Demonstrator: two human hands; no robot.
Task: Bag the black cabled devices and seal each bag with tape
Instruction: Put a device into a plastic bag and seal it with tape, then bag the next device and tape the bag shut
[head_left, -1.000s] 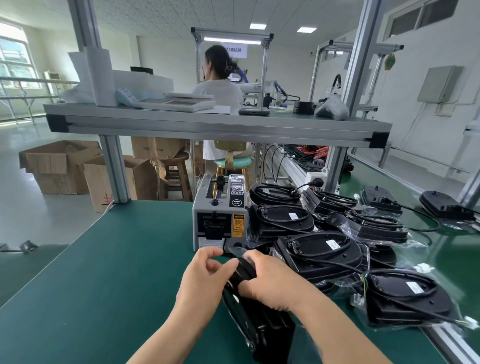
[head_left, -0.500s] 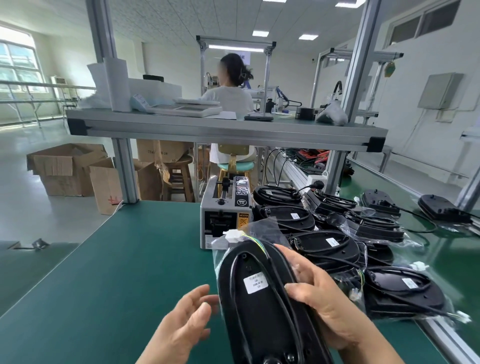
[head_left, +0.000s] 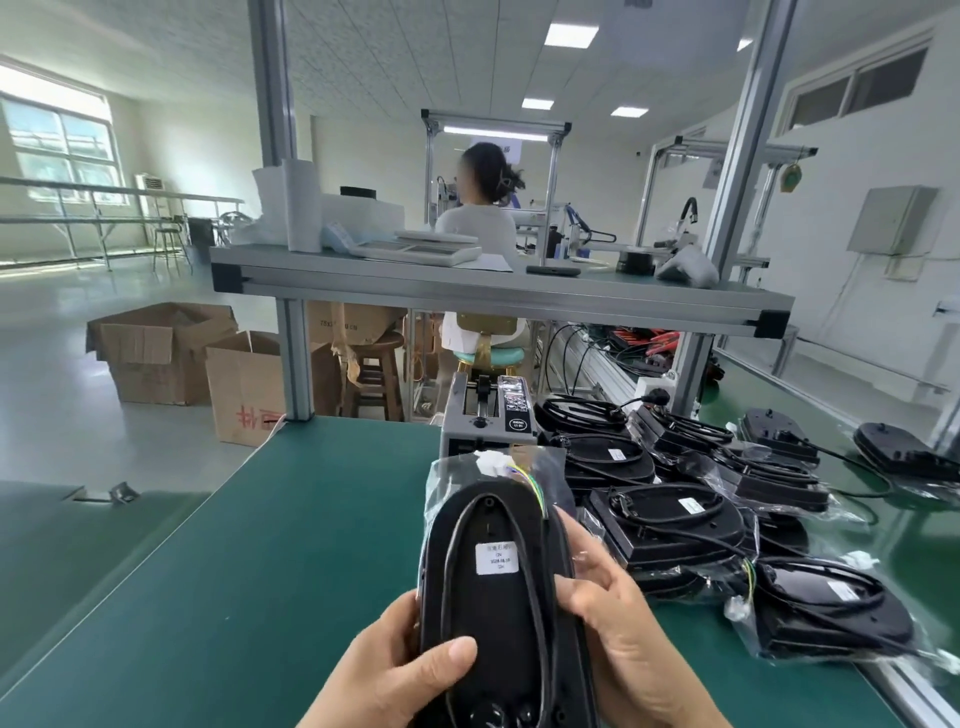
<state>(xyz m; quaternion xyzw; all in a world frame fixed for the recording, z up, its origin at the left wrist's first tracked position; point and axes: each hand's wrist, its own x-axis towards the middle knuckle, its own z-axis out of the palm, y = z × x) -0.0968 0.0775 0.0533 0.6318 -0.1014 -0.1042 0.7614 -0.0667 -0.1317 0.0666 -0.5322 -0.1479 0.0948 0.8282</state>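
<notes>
Held upright between hands: device (head_left: 493, 613) in bag (head_left: 451, 477). left hand (head_left: 395, 675) and right hand (head_left: 618, 629) both gripped its edges, fingers curled. Bagging seemed done, sealing pending. Next: tape from dispenser (head_left: 488, 421) just beyond hands.

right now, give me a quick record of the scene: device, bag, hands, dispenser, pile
device: black, cable looped on front, white label, held above table
bag: clear, around device; seal not visible
left hand: grips device's lower left, thumb on front
right hand: grips device's right edge
dispenser: grey, on table behind device
pile: bagged devices, right of dispenser
</notes>
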